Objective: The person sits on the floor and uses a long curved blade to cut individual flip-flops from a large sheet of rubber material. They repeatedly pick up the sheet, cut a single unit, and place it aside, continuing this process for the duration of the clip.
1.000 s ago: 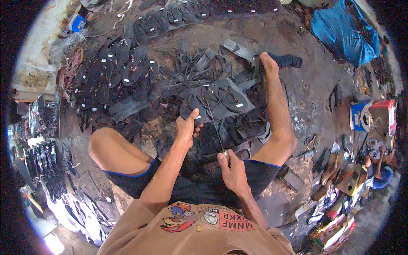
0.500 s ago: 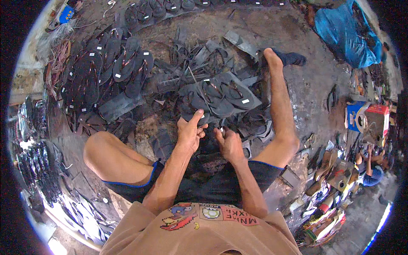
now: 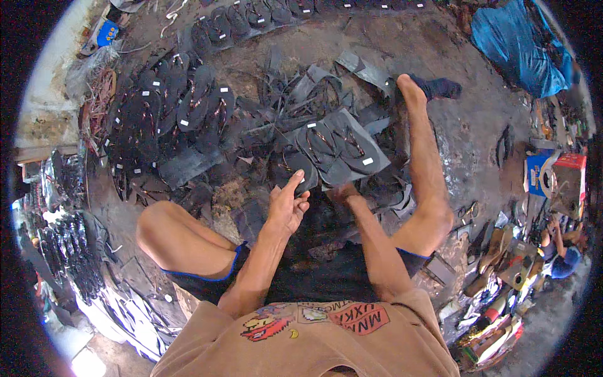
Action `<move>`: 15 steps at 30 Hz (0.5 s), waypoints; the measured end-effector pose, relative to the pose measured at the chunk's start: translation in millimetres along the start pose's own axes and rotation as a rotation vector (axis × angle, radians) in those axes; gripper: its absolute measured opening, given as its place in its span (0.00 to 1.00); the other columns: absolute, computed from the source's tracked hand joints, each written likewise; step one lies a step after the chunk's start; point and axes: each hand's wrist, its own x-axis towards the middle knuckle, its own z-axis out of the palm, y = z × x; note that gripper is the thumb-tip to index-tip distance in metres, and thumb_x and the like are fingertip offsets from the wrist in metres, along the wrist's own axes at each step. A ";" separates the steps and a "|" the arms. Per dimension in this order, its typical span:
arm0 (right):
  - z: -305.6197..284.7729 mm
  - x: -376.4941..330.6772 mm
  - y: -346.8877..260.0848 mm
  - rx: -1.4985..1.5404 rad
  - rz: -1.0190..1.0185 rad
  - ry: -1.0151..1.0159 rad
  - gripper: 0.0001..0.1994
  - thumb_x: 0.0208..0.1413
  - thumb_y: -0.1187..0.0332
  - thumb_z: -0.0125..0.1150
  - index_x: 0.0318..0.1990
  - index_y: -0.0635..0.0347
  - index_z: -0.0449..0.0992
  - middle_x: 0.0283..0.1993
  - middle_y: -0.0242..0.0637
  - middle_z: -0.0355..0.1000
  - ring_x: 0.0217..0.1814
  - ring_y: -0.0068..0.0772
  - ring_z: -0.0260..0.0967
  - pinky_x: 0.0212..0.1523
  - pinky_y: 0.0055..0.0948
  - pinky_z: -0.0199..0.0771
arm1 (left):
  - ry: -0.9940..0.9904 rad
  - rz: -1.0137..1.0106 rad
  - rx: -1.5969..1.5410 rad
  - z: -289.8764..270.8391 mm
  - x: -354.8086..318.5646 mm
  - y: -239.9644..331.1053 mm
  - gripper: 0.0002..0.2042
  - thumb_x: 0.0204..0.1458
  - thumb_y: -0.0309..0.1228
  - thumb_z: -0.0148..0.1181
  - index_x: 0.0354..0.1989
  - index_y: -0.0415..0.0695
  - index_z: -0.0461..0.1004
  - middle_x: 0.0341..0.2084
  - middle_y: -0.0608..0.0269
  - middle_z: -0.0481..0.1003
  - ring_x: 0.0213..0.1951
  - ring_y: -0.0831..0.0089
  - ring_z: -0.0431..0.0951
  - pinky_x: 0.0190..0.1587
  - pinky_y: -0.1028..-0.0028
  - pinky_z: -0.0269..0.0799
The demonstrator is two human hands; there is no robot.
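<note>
1. Black sandal sole (image 3: 300,174), held just beyond the knees, is gripped at its near edge by the left hand (image 3: 287,206), thumb on top and fingers curled beneath.
2. Compared with a second ago, both hands have been brought forward from the lap to the pile of black sandals (image 3: 342,147) on the floor (image 3: 465,132).
3. The right hand (image 3: 342,191) is tucked under a dark slab there; whether it is spread or clenched cannot be told.
4. A fresh piece appears to have been picked up, so a new round of handling is judged begun.
</note>
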 end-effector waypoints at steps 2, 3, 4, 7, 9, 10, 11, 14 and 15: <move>20.0 12.4 -8.0 -0.034 -0.072 0.136 0.32 0.67 0.42 0.55 0.59 0.67 0.75 0.57 0.57 0.77 0.61 0.56 0.75 0.60 0.49 0.74 | -0.068 0.021 -0.013 -5.6 1.1 1.3 0.17 0.55 0.36 0.75 0.44 0.46 0.71 0.32 0.66 0.75 0.26 0.76 0.76 0.18 0.78 0.67; 29.4 17.1 -9.8 -0.057 -0.096 0.209 0.32 0.67 0.42 0.55 0.59 0.67 0.75 0.58 0.56 0.77 0.61 0.55 0.75 0.61 0.48 0.73 | -0.110 0.029 -0.015 -8.6 1.8 1.8 0.17 0.55 0.36 0.75 0.43 0.47 0.71 0.32 0.66 0.75 0.26 0.76 0.76 0.18 0.78 0.66; 37.8 22.1 -17.1 -0.073 -0.112 0.256 0.33 0.68 0.42 0.55 0.60 0.66 0.75 0.58 0.56 0.77 0.62 0.54 0.75 0.61 0.48 0.73 | -0.139 0.037 -0.037 -13.2 0.1 5.8 0.17 0.56 0.36 0.75 0.43 0.47 0.71 0.32 0.67 0.75 0.26 0.77 0.76 0.18 0.78 0.66; 56.2 38.0 -34.6 -0.097 -0.123 0.341 0.34 0.68 0.41 0.53 0.62 0.66 0.73 0.59 0.54 0.77 0.63 0.52 0.74 0.62 0.47 0.73 | -0.197 0.086 -0.012 -39.6 -22.1 21.2 0.16 0.57 0.37 0.74 0.44 0.47 0.72 0.33 0.67 0.75 0.27 0.77 0.75 0.19 0.78 0.67; 59.2 42.4 -39.9 -0.078 -0.086 0.331 0.34 0.68 0.40 0.53 0.64 0.65 0.73 0.60 0.53 0.77 0.63 0.51 0.74 0.62 0.46 0.72 | -0.188 0.150 0.122 -56.0 -81.7 38.3 0.17 0.57 0.37 0.73 0.46 0.46 0.72 0.33 0.67 0.75 0.27 0.78 0.75 0.19 0.79 0.67; 57.8 42.9 -41.6 -0.042 -0.056 0.287 0.35 0.68 0.40 0.52 0.64 0.65 0.72 0.60 0.52 0.77 0.64 0.50 0.74 0.63 0.46 0.72 | -0.118 0.149 0.175 -56.2 -125.0 48.8 0.20 0.58 0.39 0.71 0.52 0.45 0.70 0.29 0.67 0.75 0.26 0.77 0.74 0.19 0.79 0.67; 55.0 39.7 -47.4 0.046 -0.036 0.203 0.35 0.69 0.39 0.52 0.65 0.65 0.72 0.60 0.51 0.77 0.64 0.49 0.74 0.63 0.45 0.72 | -0.043 0.157 0.219 -60.8 -159.6 58.7 0.23 0.59 0.40 0.70 0.57 0.44 0.69 0.26 0.66 0.75 0.25 0.76 0.74 0.19 0.80 0.67; 49.9 8.3 -92.6 0.387 0.041 -0.060 0.36 0.68 0.38 0.53 0.66 0.65 0.72 0.54 0.50 0.78 0.57 0.45 0.76 0.57 0.42 0.74 | -0.339 0.349 0.372 -118.0 -196.1 76.0 0.30 0.58 0.38 0.70 0.65 0.44 0.63 0.29 0.65 0.77 0.23 0.74 0.76 0.19 0.78 0.70; 44.2 -10.1 -114.3 0.464 0.102 -0.113 0.35 0.68 0.40 0.54 0.63 0.66 0.74 0.48 0.47 0.80 0.50 0.40 0.78 0.52 0.39 0.76 | -0.307 0.398 0.466 -125.1 -205.8 78.2 0.31 0.58 0.37 0.70 0.66 0.43 0.63 0.30 0.64 0.77 0.22 0.74 0.76 0.18 0.77 0.70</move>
